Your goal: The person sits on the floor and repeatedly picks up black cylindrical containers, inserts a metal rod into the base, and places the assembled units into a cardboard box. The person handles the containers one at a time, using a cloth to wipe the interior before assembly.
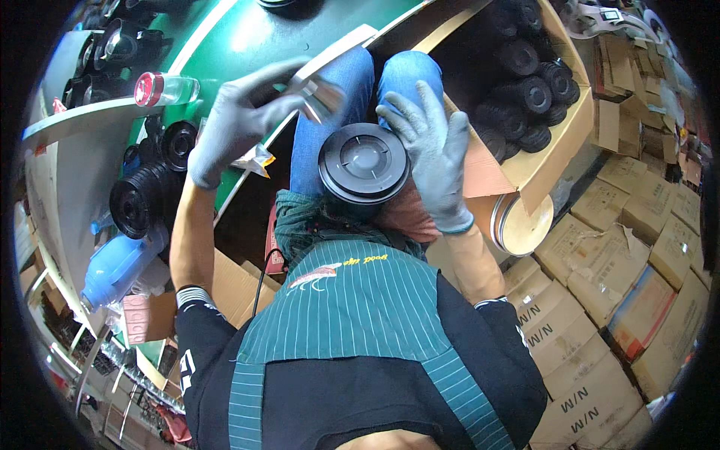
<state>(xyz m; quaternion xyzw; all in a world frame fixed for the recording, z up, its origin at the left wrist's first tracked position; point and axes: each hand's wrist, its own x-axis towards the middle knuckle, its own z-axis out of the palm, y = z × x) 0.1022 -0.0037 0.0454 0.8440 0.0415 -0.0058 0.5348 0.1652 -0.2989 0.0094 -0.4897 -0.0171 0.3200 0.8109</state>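
A round black lidded part, stepped like a stack of discs, rests between my knees. My left hand, in a grey glove, is raised to the left above it. Its fingers are closed on a shiny silver-brown object, blurred by motion, whose kind I cannot make out. Just right of the black part, my gloved right hand is spread open with no object in it. Its fingers are close to the part's rim; whether they touch it I cannot tell.
An open carton full of black round parts stands at my right, beside a round wooden-topped stool. Ahead is a green tabletop. A red-capped clear jar, black discs and a blue bottle are at left.
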